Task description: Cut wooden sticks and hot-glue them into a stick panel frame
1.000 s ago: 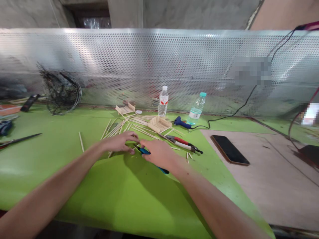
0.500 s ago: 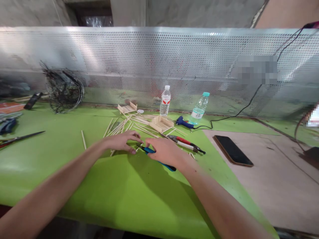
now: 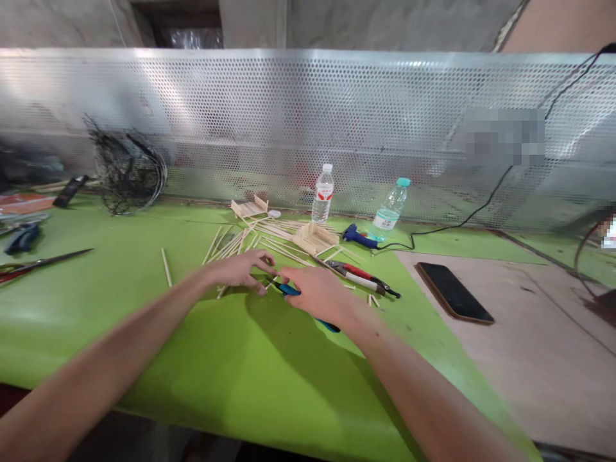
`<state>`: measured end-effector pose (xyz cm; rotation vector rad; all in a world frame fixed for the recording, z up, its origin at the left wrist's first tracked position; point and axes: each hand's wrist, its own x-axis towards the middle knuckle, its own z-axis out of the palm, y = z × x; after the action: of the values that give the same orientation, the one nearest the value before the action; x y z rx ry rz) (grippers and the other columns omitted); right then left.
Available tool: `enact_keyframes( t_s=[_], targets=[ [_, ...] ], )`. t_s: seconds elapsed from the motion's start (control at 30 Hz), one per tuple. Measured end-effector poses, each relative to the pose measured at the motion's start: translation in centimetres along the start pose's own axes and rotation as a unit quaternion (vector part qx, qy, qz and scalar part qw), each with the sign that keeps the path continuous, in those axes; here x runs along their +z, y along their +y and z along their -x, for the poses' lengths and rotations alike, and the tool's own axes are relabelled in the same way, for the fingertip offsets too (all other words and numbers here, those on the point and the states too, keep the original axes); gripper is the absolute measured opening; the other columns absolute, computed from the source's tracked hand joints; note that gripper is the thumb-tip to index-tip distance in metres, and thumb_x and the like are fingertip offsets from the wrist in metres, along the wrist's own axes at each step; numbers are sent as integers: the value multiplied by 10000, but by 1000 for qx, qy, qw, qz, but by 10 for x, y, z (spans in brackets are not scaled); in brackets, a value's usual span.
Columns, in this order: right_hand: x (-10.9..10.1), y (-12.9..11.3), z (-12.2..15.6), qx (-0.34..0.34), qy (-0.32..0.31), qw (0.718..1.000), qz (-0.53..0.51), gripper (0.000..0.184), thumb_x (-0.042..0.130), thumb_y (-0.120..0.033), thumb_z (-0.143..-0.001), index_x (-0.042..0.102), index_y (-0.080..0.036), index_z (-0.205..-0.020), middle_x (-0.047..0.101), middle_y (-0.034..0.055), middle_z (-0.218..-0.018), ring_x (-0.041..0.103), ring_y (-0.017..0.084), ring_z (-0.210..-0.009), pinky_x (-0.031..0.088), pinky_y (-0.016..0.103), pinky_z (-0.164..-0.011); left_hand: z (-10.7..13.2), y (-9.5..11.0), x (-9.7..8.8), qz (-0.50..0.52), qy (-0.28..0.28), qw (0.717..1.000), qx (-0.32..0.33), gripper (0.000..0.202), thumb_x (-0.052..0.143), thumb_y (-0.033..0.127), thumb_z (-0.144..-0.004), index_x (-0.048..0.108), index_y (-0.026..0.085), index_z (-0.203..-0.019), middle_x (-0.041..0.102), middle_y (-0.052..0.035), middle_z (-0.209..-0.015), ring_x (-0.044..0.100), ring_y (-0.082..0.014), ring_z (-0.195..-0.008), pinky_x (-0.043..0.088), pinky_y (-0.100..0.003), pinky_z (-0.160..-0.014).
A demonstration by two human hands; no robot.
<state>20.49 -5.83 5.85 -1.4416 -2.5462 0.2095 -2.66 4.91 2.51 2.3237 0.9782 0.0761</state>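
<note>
My left hand is curled at the front of the loose sticks, thumb and fingers bent around a short wooden stick. My right hand is closed over blue-handled pliers; the palm hides most of the handles. The dark jaws point left, close to the short stick and the left fingertips. Just behind the hands lies a heap of thin wooden sticks. A small stick-built piece with raised sides rests on the heap, and a similar piece sits farther back.
Red-and-white-handled pliers lie right of the heap, near a blue glue gun. Two bottles stand behind. A phone lies at right. Scissors, pliers and coiled wire are at left.
The view has shifted slightly, so the bench things appear a little farther right. Both hands keep nearly the same pose around the short stick and the blue-handled pliers.
</note>
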Motion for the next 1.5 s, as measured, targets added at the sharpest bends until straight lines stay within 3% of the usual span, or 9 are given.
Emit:
enact_keyframes(
  t_s=[0.4,0.73,0.93,1.27,1.5],
  targets=[
    [-2,0,-2,2,-13,1000,8,235,659,-234,-836,616,-237,-1067,729,25,-989,645,187,-828,263,266,-589,1,4,-2,-9,-6,1000,-16,665,742,617,-679,662,355,-1285,436,-26,-1511,427,-326,-1344,313,-463,-1149],
    [-11,5,0,33,-40,998,-25,259,675,-295,-832,632,-259,-1084,705,13,-914,603,159,-751,262,259,-585,3,7,-2,-10,6,1000,2,610,754,592,-682,661,425,-1261,487,9,-1464,422,-347,-1352,337,-494,-1138],
    [-2,1,-2,13,-24,999,-21,183,646,-295,-870,619,-238,-1042,717,17,-936,611,162,-755,263,257,-579,2,3,0,10,8,1000,1,571,773,558,-681,684,423,-1228,500,10,-1448,433,-339,-1337,329,-501,-1136],
    [-8,5,-1,35,-37,999,-17,269,683,-310,-837,633,-257,-1096,718,15,-938,621,172,-770,259,260,-586,2,5,-2,-14,-7,1000,1,627,743,610,-697,648,411,-1285,470,-3,-1479,431,-320,-1337,329,-474,-1132],
    [3,-1,-5,17,-12,1000,-12,254,650,-261,-860,627,-245,-1112,721,24,-969,630,181,-816,272,268,-609,2,6,-4,2,-3,1000,0,650,768,620,-654,680,376,-1251,484,-14,-1468,427,-330,-1333,304,-472,-1147]
  ],
)
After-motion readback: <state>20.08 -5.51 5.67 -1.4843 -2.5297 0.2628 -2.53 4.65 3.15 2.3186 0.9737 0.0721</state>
